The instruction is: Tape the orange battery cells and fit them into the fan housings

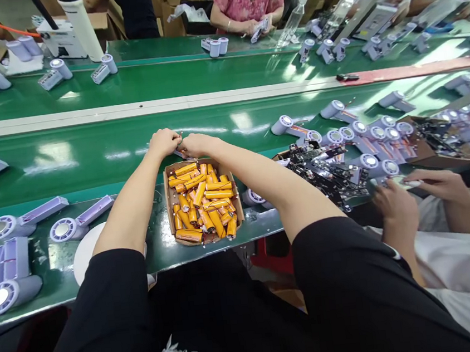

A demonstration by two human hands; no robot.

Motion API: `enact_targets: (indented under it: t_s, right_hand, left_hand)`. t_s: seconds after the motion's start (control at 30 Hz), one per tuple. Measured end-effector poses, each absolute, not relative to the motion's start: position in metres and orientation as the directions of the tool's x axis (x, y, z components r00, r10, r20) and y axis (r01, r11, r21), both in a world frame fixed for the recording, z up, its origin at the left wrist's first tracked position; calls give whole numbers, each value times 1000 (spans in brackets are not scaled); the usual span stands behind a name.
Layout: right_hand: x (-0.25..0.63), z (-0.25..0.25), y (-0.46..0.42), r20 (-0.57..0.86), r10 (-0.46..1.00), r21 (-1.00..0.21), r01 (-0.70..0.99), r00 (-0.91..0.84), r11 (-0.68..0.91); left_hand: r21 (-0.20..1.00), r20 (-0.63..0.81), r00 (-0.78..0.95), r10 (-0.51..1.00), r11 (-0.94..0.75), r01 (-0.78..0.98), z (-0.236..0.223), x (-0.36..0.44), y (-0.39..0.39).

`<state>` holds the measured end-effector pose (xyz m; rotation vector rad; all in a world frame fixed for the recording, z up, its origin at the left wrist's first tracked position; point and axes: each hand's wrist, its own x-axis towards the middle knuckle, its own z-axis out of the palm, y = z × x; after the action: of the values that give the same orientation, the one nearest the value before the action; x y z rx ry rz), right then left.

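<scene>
Beyond the cardboard box (239,209) of orange wired battery cells (206,196), my two hands meet over the green belt. The fingers of my left hand (165,142) are pinched together, with a thin dark wire end showing at their tips. Right beside them, my right hand (199,145) is closed too, its fingertips nearly touching the left ones. A small pale edge shows beneath the fingers; most of what they hold is hidden. Under my right forearm lies a partly covered lilac handheld fan housing (254,197).
Lilac fan housings (66,228) lie at the left, near a white round disc (87,250). On the right are a pile of black circuit boards (322,169), more housings (370,162) and a co-worker's hands (397,198). A white rail (139,107) divides the belts.
</scene>
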<state>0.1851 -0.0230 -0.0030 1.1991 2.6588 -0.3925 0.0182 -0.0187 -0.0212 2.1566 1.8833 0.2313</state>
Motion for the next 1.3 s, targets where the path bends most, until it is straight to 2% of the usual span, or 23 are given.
enact_targets:
  t_s: [0.17,0.33,0.6,0.7,0.8,0.9,0.97,1.03,1.13,1.3]
  right_hand:
    - [200,10,-13,-317,660,-203,728,-681,654]
    - [224,13,-7,-311,766,-430,802,-562,414]
    - [226,-22,-1,-403,799,-502,838,-447,216]
    - [228,-32,-3,-393,830,-513,844,-396,159]
    - [237,-21,-5,-329,877,-498,853,-351,155]
    - [251,8,-3,-156,936,-474,855,-314,208]
    - [260,24,-4,-6,946,-436,852,-325,290]
    - [266,29,-8,66,910,-369,838,-408,402]
    - [271,17,-13,33,839,-273,802,-544,531]
    - [273,-7,-6,-9,807,-174,796,-590,580]
  left_hand:
    - [311,-48,139,989,-118,943,-18,20,-15]
    - [312,-36,137,990,-119,943,-15,24,-15]
    - [307,-41,150,988,-131,943,-26,36,-14]
    - [299,-42,151,988,-132,945,-29,43,-15]
    - [281,-47,143,989,-124,952,-20,48,-16]
    - [253,-46,97,994,-82,964,-2,45,-16]
    - [235,-37,47,998,-37,971,7,42,-17]
    - [224,-36,5,999,3,975,10,43,-17]
    - [218,-59,-18,998,30,976,7,50,-13]
    - [222,-94,3,996,18,975,1,59,-3]
